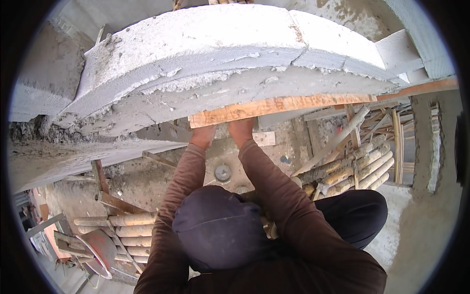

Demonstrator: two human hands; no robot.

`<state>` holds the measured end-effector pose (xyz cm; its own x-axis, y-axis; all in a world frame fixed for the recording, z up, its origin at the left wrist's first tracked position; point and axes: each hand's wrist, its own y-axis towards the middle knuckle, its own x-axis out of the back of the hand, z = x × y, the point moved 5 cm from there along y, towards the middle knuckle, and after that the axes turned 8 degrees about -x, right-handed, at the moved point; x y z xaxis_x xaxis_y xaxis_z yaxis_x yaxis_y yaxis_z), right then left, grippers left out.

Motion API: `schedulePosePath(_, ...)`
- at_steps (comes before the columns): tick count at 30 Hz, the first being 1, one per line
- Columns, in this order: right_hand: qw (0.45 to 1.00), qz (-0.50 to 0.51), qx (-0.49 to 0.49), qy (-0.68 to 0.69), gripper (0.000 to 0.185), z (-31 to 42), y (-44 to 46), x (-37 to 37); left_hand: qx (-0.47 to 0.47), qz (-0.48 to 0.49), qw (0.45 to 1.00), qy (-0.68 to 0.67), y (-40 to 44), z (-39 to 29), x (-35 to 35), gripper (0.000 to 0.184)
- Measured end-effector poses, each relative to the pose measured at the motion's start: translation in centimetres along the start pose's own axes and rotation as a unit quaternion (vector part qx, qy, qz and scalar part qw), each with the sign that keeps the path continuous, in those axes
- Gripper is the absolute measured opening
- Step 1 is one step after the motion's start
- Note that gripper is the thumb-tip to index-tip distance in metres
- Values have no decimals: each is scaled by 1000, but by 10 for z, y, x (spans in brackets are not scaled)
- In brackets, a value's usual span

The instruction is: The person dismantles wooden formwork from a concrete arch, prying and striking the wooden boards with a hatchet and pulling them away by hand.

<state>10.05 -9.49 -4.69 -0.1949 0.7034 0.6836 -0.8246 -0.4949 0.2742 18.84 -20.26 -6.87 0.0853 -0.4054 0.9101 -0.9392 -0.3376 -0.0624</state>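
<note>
A long wooden board (284,105) lies lengthwise along the mortar-covered side of the wall (196,100), just below its white blocks (196,34). My left hand (203,136) reaches up to the board's near edge close to its left end. A short way to the right, my right hand (241,131) is at the same edge. Both hands appear to hold the board from below, their fingers hidden behind it. Long brown sleeves cover both arms, and a dark cap (215,228) fills the lower middle of the view.
Bamboo poles form platforms at the lower left (132,230) and right (362,169). A reddish tub (101,252) stands at the lower left, with a wooden float-like piece (72,244) by it. Loose timber (377,130) is piled at the right. The floor lies well below.
</note>
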Motion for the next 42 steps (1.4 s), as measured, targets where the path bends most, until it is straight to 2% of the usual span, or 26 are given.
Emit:
schedulePosePath(2, 994, -2, 61, -96, 24, -2, -1, -6, -113, -176, 975, -72, 2, -2, -11, 26)
schedulePosePath(3, 993, -9, 69, -95, 24, -1, 1, -5, -116, -186, 973, -69, 4, -1, -11, 26)
schedulePosePath(5, 997, 12, 40, -67, 25, -2, 0, -6, -67, -127, 988, -64, 11, 2, -14, 26)
schedulePosePath(6, 997, 4, 45, -69, 25, -4, 0, -6, 4, 27, 997, -79, 19, 3, -10, 35)
schedulePosePath(8, 997, 49, -7, -54, 26, -13, -1, -13, 12, 22, 995, -101, 20, 0, 2, 41)
schedulePosePath(10, 999, 36, -23, -24, 26, -11, -1, -11, 15, 57, 994, -88, 21, -4, 12, 60)
schedulePosePath(12, 999, 31, -39, 8, 27, -17, 1, -9, 7, 43, 997, -66, 22, -8, 24, 60)
schedulePosePath(15, 991, 50, -87, 84, 26, -26, -4, -8, -17, -38, 982, -184, 14, 2, 11, 61)
schedulePosePath(18, 982, 45, -98, 154, 28, -22, -6, 4, 1, -8, 998, -69, 17, 14, -4, 58)
schedulePosePath(19, 982, 46, -99, 154, 28, -20, -8, 3, -5, -13, 995, -98, 18, 17, -7, 57)
schedulePosePath(21, 899, 60, -232, 366, 22, -33, -13, -7, -13, -16, 992, -124, 19, 20, -13, 56)
schedulePosePath(24, 901, 31, -183, 392, 26, -33, -12, -8, -56, -113, 979, -162, 18, 18, -7, 53)
schedulePosePath(25, 901, 30, -184, 393, 26, -30, -10, -5, -13, -40, 992, -121, 23, 20, -9, 52)
schedulePosePath(27, 893, 29, -215, 395, 26, -29, -13, -3, 32, 37, 996, -79, 19, 23, -22, 50)
schedulePosePath(28, 892, 29, -214, 396, 26, -26, -14, -6, -3, -76, 989, -126, 18, 20, -19, 47)
schedulePosePath(30, 898, -9, -191, 396, 26, -17, -11, -4, -40, -192, 966, -170, 20, 15, -10, 44)
schedulePosePath(31, 898, -9, -193, 396, 26, -13, -12, 0, -63, -158, 978, -122, 20, 6, -12, 42)
schedulePosePath(33, 945, 36, -147, 289, 25, 2, -12, 4, -82, -120, 987, -72, 20, 2, -19, 40)
schedulePosePath(36, 916, 27, -194, 350, 23, -7, -11, -2, -98, -74, 992, -9, 20, 7, -42, 38)
schedulePosePath(37, 915, 29, -198, 350, 23, -12, -9, 0, -116, -67, 988, 81, 18, 5, -44, 42)
schedulePosePath(39, 961, 0, -107, 253, 17, -10, -5, 10, -131, -54, 975, 170, 16, 3, -42, 47)
schedulePosePath(40, 961, 4, -110, 254, 17, -4, -5, 12, -104, 7, 985, 135, 18, 1, -32, 46)
schedulePosePath(41, 925, -2, -172, 338, 16, -3, -6, 13, -77, 67, 990, 99, 18, -1, -28, 45)
schedulePosePath(42, 879, -9, -231, 417, 16, -4, -7, 13, -75, 68, 990, 98, 20, 3, -40, 45)
